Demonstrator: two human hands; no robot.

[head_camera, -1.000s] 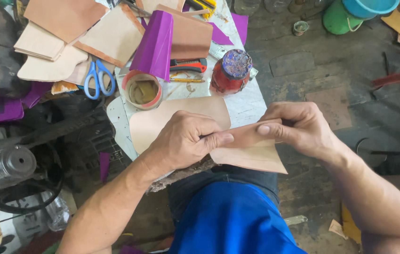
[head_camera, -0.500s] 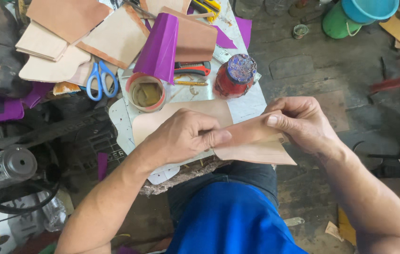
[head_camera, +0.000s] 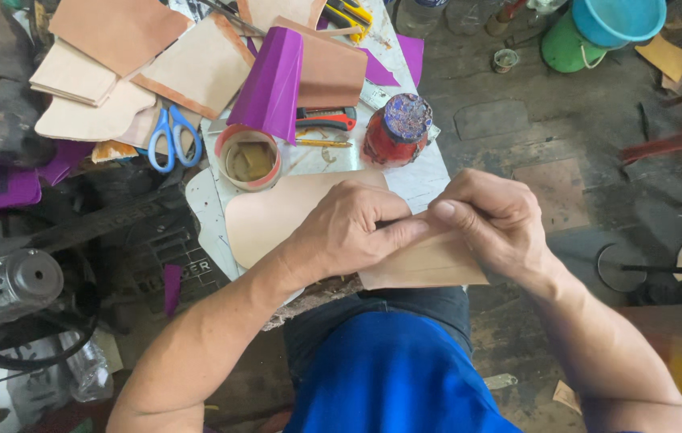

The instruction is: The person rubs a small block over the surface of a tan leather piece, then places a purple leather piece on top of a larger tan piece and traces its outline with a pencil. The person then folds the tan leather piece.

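- My left hand lies curled on the tan leather piece, thumb stretched right along its fold, fingers bent down and pressing the sheet flat.
- My right hand meets it from the other side: fingers closed in a pinch on the folded edge, thumb tip touching my left thumb.
- The leather piece sits at the near edge of the small white board, half on it and half hanging over my lap; its rounded end points left, its squared folded end shows below my right hand.
- Just beyond the piece stands a round tin with brownish paste in it, and to its right a red jar with a stained lid, both near my knuckles but not touching them.
- Behind the tin a purple sheet leans against a brown folded one.
- Blue-handled scissors lie left of the tin, next to a stack of tan cut pieces.
- A red-handled knife lies between the purple sheet and the jar.
- At far left a dark sewing machine sits well apart from my hands.
- On the floor top right, a blue bucket is beside a green one.
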